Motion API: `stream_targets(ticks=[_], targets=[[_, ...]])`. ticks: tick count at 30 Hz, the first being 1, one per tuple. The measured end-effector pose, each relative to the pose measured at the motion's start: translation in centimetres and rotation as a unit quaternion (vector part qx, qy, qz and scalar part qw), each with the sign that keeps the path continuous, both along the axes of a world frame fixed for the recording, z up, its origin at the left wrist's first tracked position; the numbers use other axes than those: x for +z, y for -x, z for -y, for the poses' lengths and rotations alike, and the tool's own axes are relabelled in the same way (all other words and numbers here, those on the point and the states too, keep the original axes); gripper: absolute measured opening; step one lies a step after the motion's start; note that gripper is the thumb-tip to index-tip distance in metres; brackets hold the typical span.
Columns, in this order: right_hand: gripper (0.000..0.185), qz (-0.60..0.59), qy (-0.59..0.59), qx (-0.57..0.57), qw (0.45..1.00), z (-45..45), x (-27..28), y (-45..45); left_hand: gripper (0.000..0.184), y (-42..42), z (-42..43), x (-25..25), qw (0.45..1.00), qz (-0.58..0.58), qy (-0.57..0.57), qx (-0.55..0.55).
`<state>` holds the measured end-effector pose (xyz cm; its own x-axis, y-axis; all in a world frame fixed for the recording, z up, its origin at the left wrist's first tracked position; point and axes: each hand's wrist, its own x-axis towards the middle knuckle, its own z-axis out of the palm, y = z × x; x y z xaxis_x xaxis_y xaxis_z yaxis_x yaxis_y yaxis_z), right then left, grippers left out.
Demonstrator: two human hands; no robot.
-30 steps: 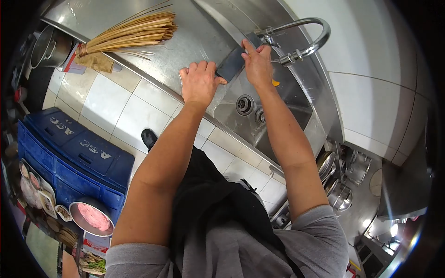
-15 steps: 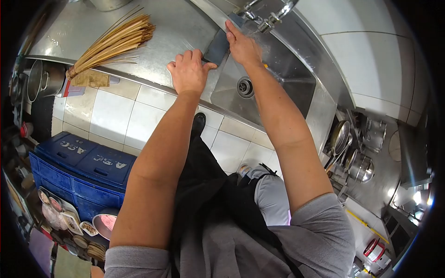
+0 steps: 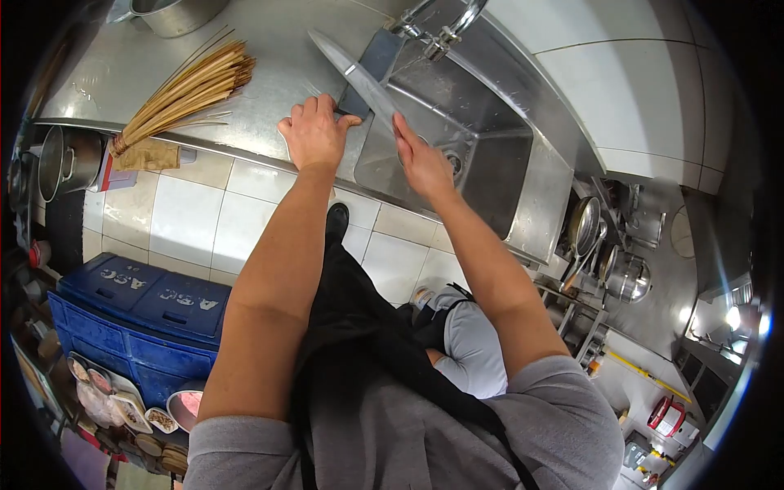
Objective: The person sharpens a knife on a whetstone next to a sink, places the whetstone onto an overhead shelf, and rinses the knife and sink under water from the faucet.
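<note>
My right hand is closed around the near end of a long-bladed knife. The blade slants up and left, over a dark grey block like a sharpening stone at the sink's left edge. Whether blade and stone touch, I cannot tell. My left hand lies on the steel counter with fingers spread, its thumb reaching the stone's near end. Both hands are by the sink, below the tap.
A stick broom lies on the counter at left, with a metal pot behind it. Blue bins stand lower left, near food trays. Another person's grey-clad leg is close by. Pans hang at right.
My right hand has come down toward me from the stone's far end, and the knife blade now shows clearly. My left hand stays by the stone. The view has shifted slightly.
</note>
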<state>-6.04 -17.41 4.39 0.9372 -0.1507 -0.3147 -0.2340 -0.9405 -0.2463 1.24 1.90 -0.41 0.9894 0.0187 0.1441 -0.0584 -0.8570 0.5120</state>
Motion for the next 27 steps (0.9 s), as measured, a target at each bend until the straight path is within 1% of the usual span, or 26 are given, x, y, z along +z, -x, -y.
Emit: stream_targets(ticks=[1,3,5,7,9,11,13,14,15,17,19,20,21,22,23,24,26,27], targets=[[0.052,-0.024,0.002,-0.012,1.000,0.4,0.4,1.6,0.049,0.0,0.0,-0.1,1.000,0.003,0.008,-0.001],[0.052,-0.032,0.007,-0.013,0.999,1.5,1.3,4.5,0.049,0.1,-0.1,-0.1,1.000,0.005,0.019,-0.002],[0.052,-0.040,0.012,-0.014,0.999,2.5,2.6,7.2,0.049,0.0,-0.1,0.1,1.000,-0.015,0.006,0.004],[0.053,-0.092,0.021,-0.044,0.995,3.4,4.3,10.0,0.050,0.1,0.0,0.2,1.000,-0.026,0.008,0.005],[0.054,-0.058,0.018,-0.032,0.998,5.1,4.9,13.6,0.050,-0.1,0.0,0.4,0.999,-0.033,0.009,0.012],[0.054,-0.043,0.020,-0.055,0.997,6.6,6.7,16.8,0.049,0.1,-0.1,0.3,1.000,-0.006,0.010,0.008],[0.059,-0.116,0.026,-0.100,0.988,8.0,8.9,19.5,0.049,0.0,0.0,0.2,1.000,-0.005,0.008,0.011],[0.059,-0.118,0.024,-0.098,0.988,8.4,9.5,21.2,0.049,0.0,0.0,0.1,1.000,-0.006,0.006,0.011],[0.057,-0.085,-0.017,-0.091,0.992,8.7,10.1,22.6,0.049,0.0,0.0,0.2,1.000,-0.007,0.003,0.015],[0.056,-0.057,-0.061,-0.083,0.993,9.5,10.3,23.1,0.049,0.1,0.1,0.1,1.000,-0.002,-0.001,0.011],[0.034,-0.148,-0.150,-0.234,0.949,10.0,10.6,22.8,0.049,0.1,0.1,0.0,1.000,0.002,0.002,0.011],[0.034,-0.150,-0.152,-0.234,0.949,10.6,10.3,22.4,0.049,0.1,0.1,0.0,1.000,0.009,0.007,0.010],[0.026,-0.159,-0.286,-0.259,0.909,11.3,9.9,21.8,0.049,0.1,0.1,0.0,1.000,0.007,0.004,0.010],[0.019,-0.166,-0.413,-0.279,0.851,11.9,9.4,20.9,0.050,0.1,0.1,0.0,1.000,0.002,0.008,0.008],[0.009,-0.168,-0.433,-0.283,0.839,12.2,9.3,19.7,0.052,0.1,0.1,0.1,1.000,-0.003,0.011,0.007],[0.009,-0.173,-0.434,-0.280,0.838,12.5,9.0,18.5,0.052,-0.1,0.1,0.1,1.000,-0.006,0.009,0.011],[0.012,-0.167,-0.392,-0.233,0.874,12.8,8.4,16.4,0.052,0.0,0.1,0.1,1.000,0.004,0.018,0.009],[0.016,-0.175,-0.392,-0.206,0.879,12.8,8.3,15.4,0.052,0.0,0.0,0.1,1.000,-0.002,0.015,0.014]])
